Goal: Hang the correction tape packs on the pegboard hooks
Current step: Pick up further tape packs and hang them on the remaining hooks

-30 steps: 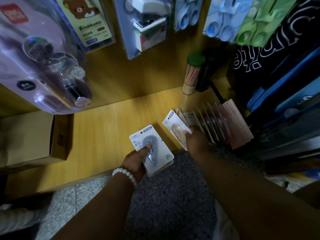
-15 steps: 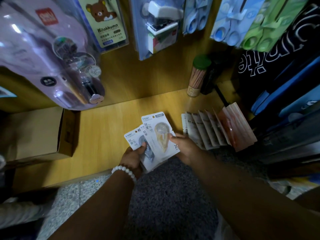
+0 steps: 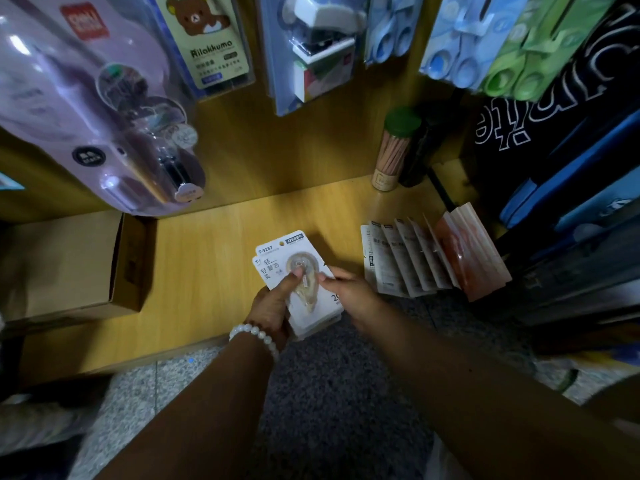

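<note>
— Where are the correction tape packs?

— A small stack of correction tape packs (image 3: 300, 278) is held over the front edge of the wooden shelf (image 3: 214, 258). The rest of the packs (image 3: 412, 259) lie fanned in an overlapping row on the shelf to the right, near the dark bags (image 3: 554, 133).

— Which way does the held stack point?

— Its long axis runs from the upper left, where the card header sits, down toward the person at the lower right. The printed face is up. The teardrop-shaped dispenser under the blister follows the same line, its round end toward the header.

— And the grip of each hand?

— The left hand (image 3: 272, 306), with a white bead bracelet (image 3: 254, 336) at the wrist, holds the stack from below, thumb pressed on top of the blister. The right hand (image 3: 349, 294) pinches the stack's right edge with its fingertips.

— What else is around?

— A cardboard box (image 3: 69, 265) sits on the shelf at left. Blister-packed stationery (image 3: 311, 46) hangs above, and a green-capped tube of sticks (image 3: 394, 147) stands at the back.
</note>
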`<control>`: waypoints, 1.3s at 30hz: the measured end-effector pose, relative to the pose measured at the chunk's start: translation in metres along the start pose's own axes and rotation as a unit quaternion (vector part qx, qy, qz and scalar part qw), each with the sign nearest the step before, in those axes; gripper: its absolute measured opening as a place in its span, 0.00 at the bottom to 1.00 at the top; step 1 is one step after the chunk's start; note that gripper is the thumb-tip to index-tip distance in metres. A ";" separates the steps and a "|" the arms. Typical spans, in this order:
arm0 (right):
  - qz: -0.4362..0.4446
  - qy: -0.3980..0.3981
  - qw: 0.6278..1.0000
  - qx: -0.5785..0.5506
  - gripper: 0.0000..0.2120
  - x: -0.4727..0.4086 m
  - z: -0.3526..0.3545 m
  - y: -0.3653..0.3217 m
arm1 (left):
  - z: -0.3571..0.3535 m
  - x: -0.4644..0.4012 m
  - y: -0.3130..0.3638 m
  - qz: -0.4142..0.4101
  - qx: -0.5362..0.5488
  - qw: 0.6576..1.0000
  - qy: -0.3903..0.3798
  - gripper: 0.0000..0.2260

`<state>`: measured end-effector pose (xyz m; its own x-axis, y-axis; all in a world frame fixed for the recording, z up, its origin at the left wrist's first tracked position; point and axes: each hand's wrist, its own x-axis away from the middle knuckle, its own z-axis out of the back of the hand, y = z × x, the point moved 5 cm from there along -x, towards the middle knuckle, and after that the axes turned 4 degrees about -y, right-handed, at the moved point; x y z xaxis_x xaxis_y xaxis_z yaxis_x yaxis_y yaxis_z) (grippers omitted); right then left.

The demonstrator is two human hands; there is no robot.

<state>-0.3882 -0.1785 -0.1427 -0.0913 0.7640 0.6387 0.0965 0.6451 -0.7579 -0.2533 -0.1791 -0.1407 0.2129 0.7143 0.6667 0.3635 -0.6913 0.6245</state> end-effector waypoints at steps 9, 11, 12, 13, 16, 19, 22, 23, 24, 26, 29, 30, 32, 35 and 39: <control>0.054 0.099 0.982 0.149 0.23 -0.009 0.029 -0.009 | 0.013 -0.005 -0.005 0.007 0.018 0.999 0.035 0.26; 0.060 0.138 0.960 0.236 0.22 -0.011 0.040 -0.007 | 0.014 -0.004 -0.006 0.010 0.018 0.999 0.032 0.27; 0.065 0.153 0.949 0.266 0.21 -0.011 0.043 -0.006 | 0.016 -0.004 -0.006 0.013 0.023 0.999 0.034 0.27; 0.077 0.166 0.938 0.294 0.21 -0.011 0.045 -0.006 | 0.017 -0.004 -0.007 0.015 0.027 0.999 0.036 0.27; 0.125 0.218 0.893 0.374 0.22 -0.004 0.046 -0.008 | 0.018 -0.005 -0.007 0.019 0.034 0.999 0.036 0.25; 0.165 0.272 0.842 0.435 0.22 0.001 0.056 -0.010 | 0.017 -0.004 -0.008 0.029 0.022 0.999 0.036 0.30; 0.137 0.308 0.802 0.493 0.25 0.002 0.077 -0.013 | 0.015 -0.002 -0.008 0.031 0.017 0.999 0.040 0.32; 0.117 0.316 0.802 0.494 0.28 0.003 0.086 -0.014 | 0.015 -0.003 -0.008 0.029 0.021 0.999 0.039 0.30; 0.099 0.326 0.806 0.484 0.31 0.003 0.094 -0.014 | 0.015 -0.003 -0.008 0.028 0.028 0.998 0.039 0.28; 0.092 0.350 0.814 0.454 0.37 0.005 0.109 -0.017 | 0.015 -0.004 -0.009 0.027 0.037 0.998 0.033 0.27; 0.063 0.342 0.839 0.418 0.38 0.002 0.125 -0.016 | 0.014 -0.004 -0.011 0.025 0.046 0.998 0.029 0.27; 0.051 0.326 0.849 0.412 0.38 -0.002 0.128 -0.013 | 0.013 -0.004 -0.011 0.023 0.049 0.998 0.029 0.26; 0.052 0.315 0.864 0.389 0.39 -0.006 0.128 -0.011 | 0.012 -0.004 -0.011 0.024 0.048 0.998 0.029 0.24; 0.081 0.386 0.865 0.311 0.38 -0.002 0.137 -0.016 | 0.010 -0.004 -0.011 0.023 0.050 0.998 0.027 0.26; 0.048 0.406 0.866 0.289 0.34 0.001 0.157 -0.026 | 0.011 -0.005 -0.013 0.029 0.045 0.998 0.031 0.23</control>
<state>-0.5462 -0.1959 -0.1437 0.6390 0.7188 0.2740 -0.4679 0.6459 -0.6033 -0.2488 -0.1724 -0.1568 0.1811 0.6629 0.7265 0.4324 -0.7172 0.5466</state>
